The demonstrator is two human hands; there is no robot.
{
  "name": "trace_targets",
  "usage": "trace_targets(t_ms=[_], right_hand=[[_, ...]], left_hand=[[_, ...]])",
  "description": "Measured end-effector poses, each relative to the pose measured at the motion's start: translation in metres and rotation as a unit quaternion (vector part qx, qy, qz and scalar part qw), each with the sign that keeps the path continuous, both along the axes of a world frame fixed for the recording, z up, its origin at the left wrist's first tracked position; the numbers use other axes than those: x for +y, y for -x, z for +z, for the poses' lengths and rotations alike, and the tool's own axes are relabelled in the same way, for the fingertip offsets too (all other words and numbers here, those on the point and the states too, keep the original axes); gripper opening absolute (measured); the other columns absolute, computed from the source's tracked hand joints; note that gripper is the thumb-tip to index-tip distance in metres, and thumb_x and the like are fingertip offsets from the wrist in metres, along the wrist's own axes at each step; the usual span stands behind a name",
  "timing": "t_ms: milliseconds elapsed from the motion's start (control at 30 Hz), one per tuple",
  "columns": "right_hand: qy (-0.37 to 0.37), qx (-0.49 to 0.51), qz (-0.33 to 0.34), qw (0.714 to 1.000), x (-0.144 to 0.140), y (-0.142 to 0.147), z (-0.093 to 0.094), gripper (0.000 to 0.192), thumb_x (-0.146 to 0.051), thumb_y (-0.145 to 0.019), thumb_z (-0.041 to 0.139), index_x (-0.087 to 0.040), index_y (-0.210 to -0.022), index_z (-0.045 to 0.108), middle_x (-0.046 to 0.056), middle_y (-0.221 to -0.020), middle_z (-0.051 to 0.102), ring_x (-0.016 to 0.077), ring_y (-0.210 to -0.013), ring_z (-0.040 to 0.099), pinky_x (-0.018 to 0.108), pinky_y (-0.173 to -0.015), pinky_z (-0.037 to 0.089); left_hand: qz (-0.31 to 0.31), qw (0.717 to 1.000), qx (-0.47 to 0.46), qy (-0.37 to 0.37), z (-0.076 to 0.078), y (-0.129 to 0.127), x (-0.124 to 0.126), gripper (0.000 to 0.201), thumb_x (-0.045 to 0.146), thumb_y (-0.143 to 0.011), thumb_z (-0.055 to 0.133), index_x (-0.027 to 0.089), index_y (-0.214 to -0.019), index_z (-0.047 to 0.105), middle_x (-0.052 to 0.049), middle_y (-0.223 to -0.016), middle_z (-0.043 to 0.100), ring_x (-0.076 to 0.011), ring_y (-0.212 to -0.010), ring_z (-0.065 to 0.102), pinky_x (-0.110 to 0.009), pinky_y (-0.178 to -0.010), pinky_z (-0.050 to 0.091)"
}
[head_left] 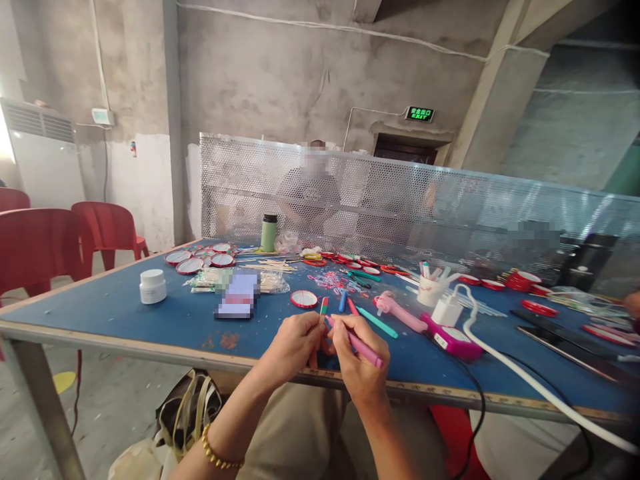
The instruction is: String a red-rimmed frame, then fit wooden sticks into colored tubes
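While the left hand (pixel 295 343) pinches a small stick (pixel 323 307) with a red and green tip, the right hand (pixel 359 357) grips a pink marker (pixel 356 343) like a pen, its tip meeting the stick between both hands (just above the blue table's (pixel 125 307) near edge). More markers (pixel 378 323) lie just beyond.

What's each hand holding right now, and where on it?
The right hand grips a pink marker around its middle. The left hand pinches a small stick near its lower end.
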State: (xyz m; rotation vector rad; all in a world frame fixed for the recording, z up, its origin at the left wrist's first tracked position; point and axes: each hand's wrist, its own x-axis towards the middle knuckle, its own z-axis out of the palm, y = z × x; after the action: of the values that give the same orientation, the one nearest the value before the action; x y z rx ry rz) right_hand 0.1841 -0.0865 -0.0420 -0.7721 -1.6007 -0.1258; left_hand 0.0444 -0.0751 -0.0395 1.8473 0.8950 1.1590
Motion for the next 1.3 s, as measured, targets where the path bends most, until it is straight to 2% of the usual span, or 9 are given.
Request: trace_targets(t_ms=[233, 433, 633, 1300], right_hand=[[-0.003, -0.011, 0.003, 1.000, 0.0010, 0.0001, -0.0004, 0.017, -0.020, -0.094, 0.054, -0.018, -0.081, 0.064, 0.000, -0.066, 0.067, 0.0112, -0.053, 0.062, 0.022, -0.055, 0.049], [-0.014, 0.028, 0.001, 1.000, -0.0003, 0.0003, -0.0027, 0.015, -0.019, -0.094, 0.055, -0.018, -0.081, 0.063, -0.001, -0.067, 0.067, 0.0110, -0.054, 0.063, 0.021, -0.055, 0.049], [-0.018, 0.002, 0.000, 1.000, -0.0003, -0.0009, -0.0024, 0.014, -0.018, -0.093, 0.055, -0.018, -0.084, 0.065, 0.000, -0.067, 0.067, 0.0115, -0.056, 0.064, 0.022, -0.057, 0.049], [-0.037, -0.018, 0.012, 0.999, -0.0007, 0.0008, 0.0017, 0.014, -0.016, -0.093, 0.055, -0.018, -0.083, 0.066, 0.000, -0.069, 0.069, 0.0121, -0.058, 0.066, 0.021, -0.060, 0.051]], left_hand=[[0.004, 1.000, 0.005, -0.005, 0.0000, 0.0001, 0.0001, 0.037, 0.041, -0.096, 0.040, 0.018, -0.071, 0.053, 0.004, -0.060, 0.056, -0.0067, -0.043, 0.050, -0.016, -0.044, 0.035], [-0.004, 1.000, 0.001, 0.005, 0.0017, 0.0004, -0.0014, 0.037, 0.040, -0.096, 0.041, 0.017, -0.070, 0.054, 0.005, -0.055, 0.050, -0.0072, -0.042, 0.051, -0.016, -0.043, 0.034], [-0.004, 1.000, -0.012, 0.007, 0.0007, 0.0000, -0.0008, 0.036, 0.041, -0.095, 0.041, 0.018, -0.070, 0.052, 0.006, -0.053, 0.046, -0.0077, -0.042, 0.050, -0.016, -0.042, 0.034], [0.012, 1.000, 0.018, -0.002, 0.0046, 0.0003, -0.0019, 0.036, 0.041, -0.095, 0.040, 0.019, -0.068, 0.050, 0.006, -0.048, 0.047, -0.0083, -0.040, 0.048, -0.017, -0.043, 0.032]])
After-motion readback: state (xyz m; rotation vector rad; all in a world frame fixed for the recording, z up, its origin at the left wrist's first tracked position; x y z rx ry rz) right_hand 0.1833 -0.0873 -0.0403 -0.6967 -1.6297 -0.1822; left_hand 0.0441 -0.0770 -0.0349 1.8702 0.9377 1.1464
